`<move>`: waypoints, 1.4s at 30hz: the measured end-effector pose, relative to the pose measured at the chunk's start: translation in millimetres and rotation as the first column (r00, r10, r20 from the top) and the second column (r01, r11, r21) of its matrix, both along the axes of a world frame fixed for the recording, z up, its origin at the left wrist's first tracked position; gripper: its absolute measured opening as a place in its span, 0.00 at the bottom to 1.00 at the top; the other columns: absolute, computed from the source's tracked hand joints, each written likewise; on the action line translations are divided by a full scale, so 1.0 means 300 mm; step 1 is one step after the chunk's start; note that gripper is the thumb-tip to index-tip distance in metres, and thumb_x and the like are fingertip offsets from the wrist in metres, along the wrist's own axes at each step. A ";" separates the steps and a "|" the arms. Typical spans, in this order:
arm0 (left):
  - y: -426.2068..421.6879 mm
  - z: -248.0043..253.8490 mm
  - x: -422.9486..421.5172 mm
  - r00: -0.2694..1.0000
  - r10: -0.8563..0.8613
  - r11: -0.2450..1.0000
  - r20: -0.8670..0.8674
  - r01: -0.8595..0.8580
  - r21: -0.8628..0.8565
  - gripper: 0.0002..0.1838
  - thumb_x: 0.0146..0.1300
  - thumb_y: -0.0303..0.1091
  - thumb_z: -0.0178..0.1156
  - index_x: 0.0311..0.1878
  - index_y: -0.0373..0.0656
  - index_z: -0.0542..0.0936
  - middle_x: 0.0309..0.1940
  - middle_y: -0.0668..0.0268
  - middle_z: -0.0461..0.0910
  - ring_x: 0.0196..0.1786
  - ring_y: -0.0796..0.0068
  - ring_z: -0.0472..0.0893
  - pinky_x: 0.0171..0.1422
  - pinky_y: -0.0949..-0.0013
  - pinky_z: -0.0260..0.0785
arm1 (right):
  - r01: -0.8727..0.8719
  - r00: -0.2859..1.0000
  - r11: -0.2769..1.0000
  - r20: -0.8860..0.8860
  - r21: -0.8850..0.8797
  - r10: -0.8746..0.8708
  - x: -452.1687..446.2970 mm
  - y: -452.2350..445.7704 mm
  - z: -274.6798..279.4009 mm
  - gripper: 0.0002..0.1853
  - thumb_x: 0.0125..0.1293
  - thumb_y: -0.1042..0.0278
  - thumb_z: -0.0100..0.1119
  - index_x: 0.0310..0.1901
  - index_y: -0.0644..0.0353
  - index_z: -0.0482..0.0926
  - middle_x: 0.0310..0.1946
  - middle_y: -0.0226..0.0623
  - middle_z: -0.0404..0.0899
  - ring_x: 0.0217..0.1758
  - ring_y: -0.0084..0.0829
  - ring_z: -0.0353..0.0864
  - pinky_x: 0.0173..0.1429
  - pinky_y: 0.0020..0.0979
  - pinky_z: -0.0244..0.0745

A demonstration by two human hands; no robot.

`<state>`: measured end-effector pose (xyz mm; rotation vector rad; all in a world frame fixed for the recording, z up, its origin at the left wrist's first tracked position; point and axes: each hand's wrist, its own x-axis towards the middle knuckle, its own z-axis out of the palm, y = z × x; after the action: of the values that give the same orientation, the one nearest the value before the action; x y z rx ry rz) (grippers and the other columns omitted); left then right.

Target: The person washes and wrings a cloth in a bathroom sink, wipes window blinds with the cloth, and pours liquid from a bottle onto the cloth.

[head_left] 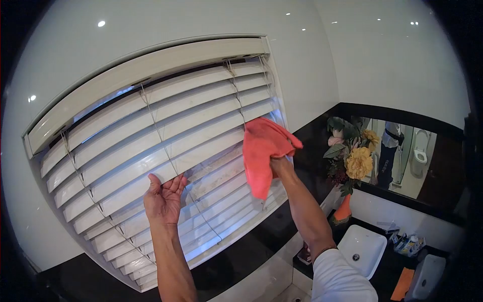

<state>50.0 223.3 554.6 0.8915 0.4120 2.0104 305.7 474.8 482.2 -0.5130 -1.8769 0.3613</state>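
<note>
A white venetian blind (118, 151) with wide slats covers the window. My left hand (165, 199) is palm up at the lower edge of a middle slat (136, 173), its thumb and curled fingertips on that edge. Below this slat, a lower slat (214, 171) shows brownish smudges. My right hand (279, 165) is mostly hidden by a red cloth (264, 151), which it holds against the right end of the slats. The cloth drapes down over several of them. Thin blind cords (162, 133) run down the front, one passing near my left hand.
To the right, a vase (343, 209) of artificial-looking flowers (358, 162) stands before a black-framed mirror (402, 151). Below are a white basin (361, 249), a small box of toiletries (408, 245) and an orange item (402, 284) on the black counter.
</note>
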 end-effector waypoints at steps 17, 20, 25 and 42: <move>-0.119 -0.170 0.247 0.941 0.225 0.957 -0.251 -0.262 -0.123 0.22 0.61 0.36 0.56 0.53 0.30 0.74 0.49 0.47 0.80 0.52 0.53 0.82 0.59 0.57 0.71 | -0.092 0.879 0.989 -0.476 -0.115 0.027 0.007 -0.082 -0.284 0.34 0.55 0.56 0.67 0.63 0.54 0.69 0.61 0.43 0.70 0.68 0.42 0.67 0.71 0.39 0.61; 0.078 -0.087 0.345 0.993 -0.041 0.997 -0.110 0.034 -0.065 0.21 0.58 0.32 0.55 0.52 0.29 0.74 0.52 0.46 0.78 0.54 0.51 0.79 0.63 0.54 0.68 | -0.162 0.889 0.978 -0.449 -0.131 0.087 0.057 -0.121 -0.189 0.32 0.56 0.58 0.65 0.62 0.56 0.70 0.62 0.44 0.70 0.68 0.42 0.66 0.70 0.39 0.61; 0.332 -0.029 0.390 0.980 -0.165 0.983 0.114 0.174 -0.066 0.19 0.54 0.27 0.55 0.49 0.28 0.74 0.50 0.48 0.77 0.59 0.51 0.74 0.65 0.53 0.65 | -0.182 0.919 0.981 -0.342 0.068 0.194 0.070 -0.316 0.012 0.29 0.58 0.61 0.63 0.61 0.59 0.71 0.62 0.45 0.71 0.68 0.43 0.66 0.70 0.37 0.62; 0.487 -0.018 0.283 0.966 -0.222 0.971 0.133 0.231 -0.057 0.03 0.59 0.27 0.52 0.33 0.41 0.74 0.31 0.59 0.78 0.43 0.57 0.81 0.51 0.58 0.72 | 0.100 0.979 0.868 0.107 0.487 -0.173 -0.090 -0.256 0.176 0.30 0.63 0.67 0.52 0.67 0.63 0.62 0.69 0.53 0.60 0.72 0.48 0.61 0.73 0.39 0.59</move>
<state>135.0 369.3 549.3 0.7278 0.2958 1.8174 278.6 397.9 535.2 -0.3344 -1.9694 -0.2478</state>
